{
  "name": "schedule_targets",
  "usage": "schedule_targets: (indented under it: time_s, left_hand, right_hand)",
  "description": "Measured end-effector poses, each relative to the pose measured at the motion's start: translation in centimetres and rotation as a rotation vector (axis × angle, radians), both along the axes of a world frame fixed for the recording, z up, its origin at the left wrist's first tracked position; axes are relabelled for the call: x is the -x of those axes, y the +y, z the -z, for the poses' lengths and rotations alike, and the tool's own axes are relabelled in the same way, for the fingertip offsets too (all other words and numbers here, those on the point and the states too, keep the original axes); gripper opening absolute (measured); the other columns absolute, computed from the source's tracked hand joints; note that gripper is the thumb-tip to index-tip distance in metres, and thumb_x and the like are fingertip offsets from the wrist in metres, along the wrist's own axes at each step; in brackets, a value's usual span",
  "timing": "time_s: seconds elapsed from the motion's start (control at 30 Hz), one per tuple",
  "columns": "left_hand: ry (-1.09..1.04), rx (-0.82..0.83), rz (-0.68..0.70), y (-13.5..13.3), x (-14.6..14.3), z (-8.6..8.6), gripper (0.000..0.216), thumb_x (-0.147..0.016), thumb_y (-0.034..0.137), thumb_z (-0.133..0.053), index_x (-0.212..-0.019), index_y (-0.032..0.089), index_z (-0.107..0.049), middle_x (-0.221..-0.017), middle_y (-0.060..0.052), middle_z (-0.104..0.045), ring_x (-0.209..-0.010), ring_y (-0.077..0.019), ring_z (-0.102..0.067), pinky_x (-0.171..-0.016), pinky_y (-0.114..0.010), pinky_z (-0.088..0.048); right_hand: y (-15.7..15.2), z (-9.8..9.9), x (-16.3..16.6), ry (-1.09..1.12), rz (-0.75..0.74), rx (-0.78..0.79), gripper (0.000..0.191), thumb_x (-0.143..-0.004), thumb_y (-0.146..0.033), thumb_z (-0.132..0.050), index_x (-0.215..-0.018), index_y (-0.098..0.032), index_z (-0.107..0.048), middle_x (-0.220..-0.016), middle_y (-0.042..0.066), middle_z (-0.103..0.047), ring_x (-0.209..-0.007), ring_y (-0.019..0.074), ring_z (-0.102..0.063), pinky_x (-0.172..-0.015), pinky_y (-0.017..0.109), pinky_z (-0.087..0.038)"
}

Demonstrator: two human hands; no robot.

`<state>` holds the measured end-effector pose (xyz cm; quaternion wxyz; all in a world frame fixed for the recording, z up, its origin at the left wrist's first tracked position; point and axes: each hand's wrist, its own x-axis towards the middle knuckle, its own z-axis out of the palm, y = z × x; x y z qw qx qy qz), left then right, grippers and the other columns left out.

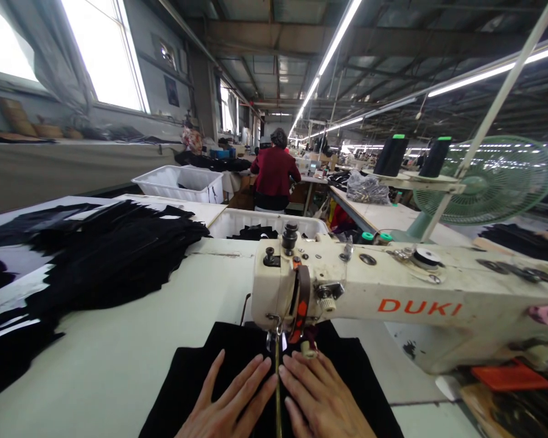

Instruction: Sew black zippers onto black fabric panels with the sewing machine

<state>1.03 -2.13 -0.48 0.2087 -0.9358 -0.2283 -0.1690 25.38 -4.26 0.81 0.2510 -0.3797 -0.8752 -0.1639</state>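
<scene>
Black fabric [176, 383] lies spread on the pale sewing table beneath the needle end of a cream sewing machine [347, 280] marked DUKI. A narrow gold-coloured strip [278, 404], perhaps a metal zipper, runs lengthwise down the middle of the cloth up to the presser foot [277, 340]. My left hand [232, 401] rests flat on the fabric left of this strip, fingers stretched out. On the other side my right hand [324, 398] also lies flat, its fingertips just in front of the presser foot. Neither hand grips anything.
Stacked black cloth pieces [119, 261] cover the table's left side. Beyond it stand white plastic bins [187, 185] and a person in a dark red top [275, 167]. Thread cones [391, 157] and a green fan [488, 179] are at the right.
</scene>
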Motion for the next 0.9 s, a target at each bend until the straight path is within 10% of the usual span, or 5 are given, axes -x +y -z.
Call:
schedule_targets:
  time_s: [0.4, 0.9]
  left_hand:
    - [-0.014, -0.064, -0.011, 0.3, -0.4, -0.7, 0.072, -0.074, -0.006, -0.037, -0.141, 0.017, -0.053, -0.142, -0.002, -0.058, -0.134, -0.0158, -0.049, -0.118, -0.049, 0.013]
    - [0.014, 0.145, 0.027, 0.9, -0.1, -1.2, 0.068, -0.082, 0.0, -0.043, -0.149, 0.013, -0.042, -0.148, -0.009, -0.05, -0.134, -0.023, -0.05, -0.118, -0.049, -0.025]
  right_hand:
    - [0.2, -0.1, 0.2, 0.014, -0.001, -0.046, 0.027, -0.099, -0.027, -0.051, -0.121, -0.02, -0.066, -0.114, 0.0, -0.075, -0.101, 0.0183, -0.071, -0.097, 0.032, -0.055]
    - [0.8, -0.6, 0.4, 0.021, 0.0, -0.009, 0.028, -0.1, -0.024, -0.047, -0.121, -0.019, -0.064, -0.115, 0.0, -0.074, -0.098, 0.0189, -0.072, -0.097, 0.034, -0.055]
